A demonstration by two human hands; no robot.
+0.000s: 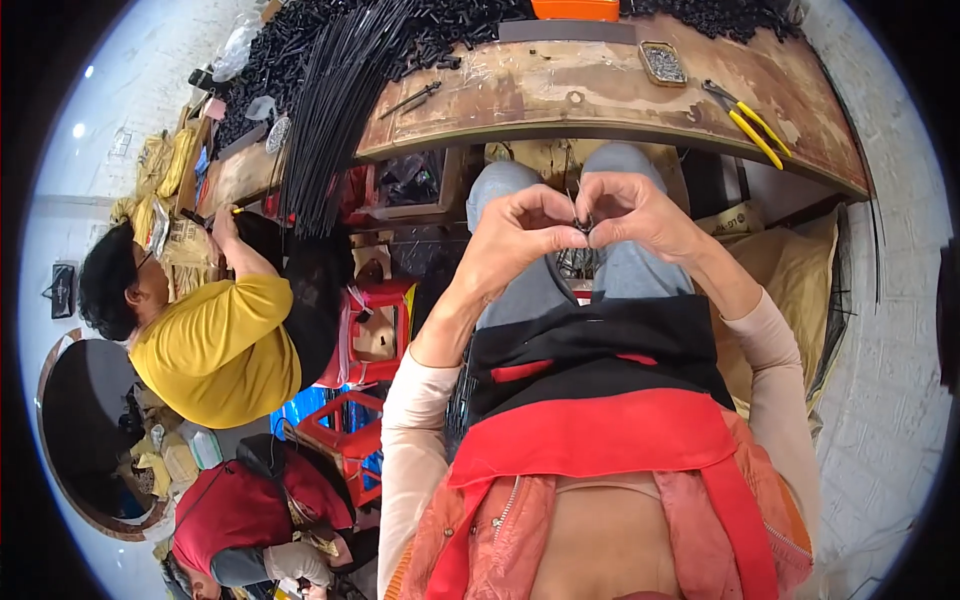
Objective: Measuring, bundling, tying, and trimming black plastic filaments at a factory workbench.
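Over my lap, my left hand (pixel 528 232) and my right hand (pixel 634 216) meet with thumbs and fingertips pinched together. Between them is a small dark part (pixel 583 222), gripped by both; its exact kind is too small to make out. Beyond my hands, on the worn wooden table (pixel 560 100), lie pliers with yellow handles (pixel 757 135) to the right and a thin black rod-like piece (pixel 410 100) to the left. A small tray of little metal pieces (pixel 662 63) sits near the table's far side.
Long black rods (pixel 335 110) overhang the table's left part, beside heaps of small black parts (pixel 440 30). An orange container (pixel 575 9) stands at the back. Two people, one in a yellow top (pixel 220 345) and one in red (pixel 235 515), are at my left, near red stools (pixel 350 430).
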